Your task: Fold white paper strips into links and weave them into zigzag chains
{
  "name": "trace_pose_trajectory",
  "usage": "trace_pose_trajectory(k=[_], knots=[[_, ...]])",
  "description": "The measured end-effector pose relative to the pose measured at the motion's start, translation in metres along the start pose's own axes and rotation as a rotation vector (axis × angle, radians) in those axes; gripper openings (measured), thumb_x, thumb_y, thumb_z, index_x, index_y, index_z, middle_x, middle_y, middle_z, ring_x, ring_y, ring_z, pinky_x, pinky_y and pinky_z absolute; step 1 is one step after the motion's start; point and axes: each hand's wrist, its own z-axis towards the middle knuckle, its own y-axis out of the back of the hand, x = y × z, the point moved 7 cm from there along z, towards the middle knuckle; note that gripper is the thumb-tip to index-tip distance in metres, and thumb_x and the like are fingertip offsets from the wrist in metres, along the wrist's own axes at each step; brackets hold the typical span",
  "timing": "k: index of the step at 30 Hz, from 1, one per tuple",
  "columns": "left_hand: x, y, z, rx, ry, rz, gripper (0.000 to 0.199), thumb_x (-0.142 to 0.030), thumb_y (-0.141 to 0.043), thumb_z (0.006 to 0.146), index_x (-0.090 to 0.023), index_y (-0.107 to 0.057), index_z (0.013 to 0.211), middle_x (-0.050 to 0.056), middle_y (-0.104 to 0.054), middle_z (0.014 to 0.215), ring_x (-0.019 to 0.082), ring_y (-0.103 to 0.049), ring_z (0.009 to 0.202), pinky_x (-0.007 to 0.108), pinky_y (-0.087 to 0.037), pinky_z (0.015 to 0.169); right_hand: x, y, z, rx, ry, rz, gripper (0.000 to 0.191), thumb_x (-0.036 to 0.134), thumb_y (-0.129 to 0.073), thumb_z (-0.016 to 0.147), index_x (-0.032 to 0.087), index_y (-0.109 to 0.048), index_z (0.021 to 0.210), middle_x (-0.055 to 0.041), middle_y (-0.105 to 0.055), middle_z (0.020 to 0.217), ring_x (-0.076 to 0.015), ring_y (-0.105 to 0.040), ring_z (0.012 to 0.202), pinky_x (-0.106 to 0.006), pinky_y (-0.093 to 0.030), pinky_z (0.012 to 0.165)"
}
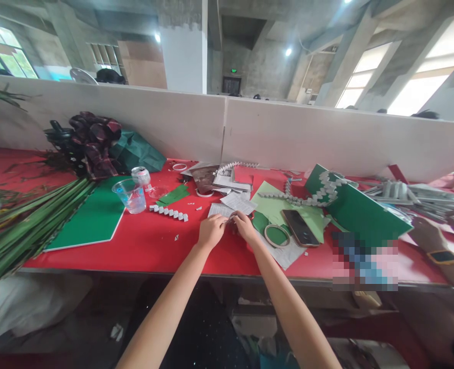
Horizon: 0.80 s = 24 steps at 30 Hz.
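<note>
Left hand [210,230] and right hand [245,226] pinch a small paper strip [227,220] between them above the red table [153,246], strip lying left-right, both hands equally near.

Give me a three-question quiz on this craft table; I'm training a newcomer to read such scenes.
1. True or false: the smartphone lies screen-up on light green paper.
2. What does the clear plastic cup stand beside: A) a drink can, B) a kettle, C) a stapler?
3. What do the left hand and right hand hold between them?

Key
1. True.
2. A, the can just behind it.
3. A small piece of printed paper, pinched at the fingertips above the red table; both grips are closed on it.
</note>
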Motion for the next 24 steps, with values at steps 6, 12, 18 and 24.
trace_pose_trajectory(k=[6,12,18,24], knots=[[-0.010,-0.003,0.001,0.036,-0.022,0.028,0.016,-0.014,-0.052,0.085,-0.019,-0.067,0.087,0.005,-0.069,0.083,0.017,-0.063,0.077,0.024,-0.046,0.064,0.001,-0.003,-0.001,-0.019,0.031,-0.021,0.009,0.025,-0.039,0.075,0.023,-0.047,0.075,0.0048,-0.052,0.050,-0.0124,-0.049,0.040,-0.022,-0.037,0.041],[-0.017,-0.002,0.002,0.048,-0.039,0.042,0.017,-0.014,-0.050,0.085,-0.019,-0.066,0.084,0.005,-0.068,0.082,0.017,-0.063,0.078,0.025,-0.046,0.065,0.001,0.000,-0.003,-0.098,0.070,-0.136,0.015,0.024,-0.034,0.079,0.023,-0.048,0.073,0.0050,-0.048,0.044,-0.0133,-0.048,0.038,-0.023,-0.036,0.042],[-0.002,0.003,0.002,0.002,0.086,-0.063,0.014,-0.021,-0.052,0.088,-0.021,-0.066,0.089,0.004,-0.070,0.086,0.016,-0.063,0.080,0.024,-0.045,0.065,0.003,-0.004,-0.001,-0.048,0.013,-0.016,0.016,0.023,-0.037,0.075,0.023,-0.051,0.082,0.0045,-0.054,0.051,-0.0138,-0.051,0.042,-0.023,-0.037,0.042],[0.001,-0.002,0.001,0.038,0.109,-0.066,0.014,-0.024,-0.055,0.087,-0.021,-0.068,0.086,0.003,-0.068,0.086,0.016,-0.062,0.079,0.023,-0.043,0.061,0.000,0.001,0.002,-0.087,0.011,-0.029,0.015,0.027,-0.038,0.075,0.021,-0.052,0.075,0.0033,-0.053,0.050,-0.0139,-0.051,0.043,-0.023,-0.037,0.044]])
